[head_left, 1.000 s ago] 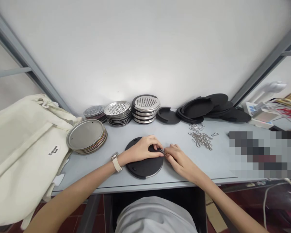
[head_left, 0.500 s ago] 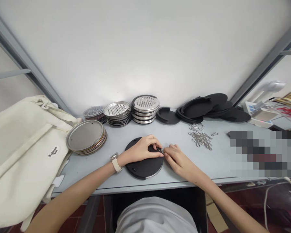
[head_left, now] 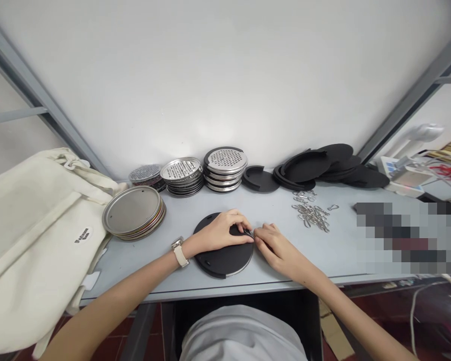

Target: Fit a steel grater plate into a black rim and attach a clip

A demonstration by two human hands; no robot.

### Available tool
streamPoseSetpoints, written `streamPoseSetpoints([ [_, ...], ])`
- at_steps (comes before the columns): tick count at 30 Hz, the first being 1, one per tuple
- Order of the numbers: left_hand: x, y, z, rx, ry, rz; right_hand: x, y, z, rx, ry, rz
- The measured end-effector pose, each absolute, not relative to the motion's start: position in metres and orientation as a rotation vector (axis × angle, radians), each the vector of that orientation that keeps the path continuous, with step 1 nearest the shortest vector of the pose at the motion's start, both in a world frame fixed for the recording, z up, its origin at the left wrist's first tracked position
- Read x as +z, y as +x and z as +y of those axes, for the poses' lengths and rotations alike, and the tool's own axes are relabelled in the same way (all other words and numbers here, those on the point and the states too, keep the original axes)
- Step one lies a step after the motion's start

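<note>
A round black disc-shaped holder [head_left: 225,258] with a thin silvery edge at its front right lies flat near the table's front. My left hand [head_left: 225,230] rests across it, thumb and fingers pinched on a small metal snap hook [head_left: 249,232] at the disc's right edge. Close against that spot, my right hand [head_left: 272,243] is closed, its fingertips at the outer end of the same hook. Fingers partly cover the hook, so how it joins the disc is hidden. Right of my hands lies a loose pile of similar metal snap hooks [head_left: 313,216].
Along the wall stand stacks of round metal grater plates [head_left: 225,159], a stack of flat grey discs [head_left: 132,209] and overlapping black round holders [head_left: 308,166]. A cream bag [head_left: 33,240] covers the left end. Wires and a white device [head_left: 406,178] sit at the right.
Both hands stay at the disc's right edge, with only slight finger movement at the hook. The disc and the stacks keep their places.
</note>
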State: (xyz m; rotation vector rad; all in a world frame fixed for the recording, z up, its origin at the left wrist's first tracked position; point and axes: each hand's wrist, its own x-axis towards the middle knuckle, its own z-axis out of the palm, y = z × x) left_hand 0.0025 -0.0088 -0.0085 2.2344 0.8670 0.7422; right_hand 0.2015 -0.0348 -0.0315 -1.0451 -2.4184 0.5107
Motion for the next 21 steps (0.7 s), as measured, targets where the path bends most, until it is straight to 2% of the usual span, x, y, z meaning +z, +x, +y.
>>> streamPoseSetpoints([
  [21,-0.0059,0.0026,-0.0103,0.719,2.209,0.833,-0.0320,0.2011,-0.0353,0.482,-1.056,-2.385],
])
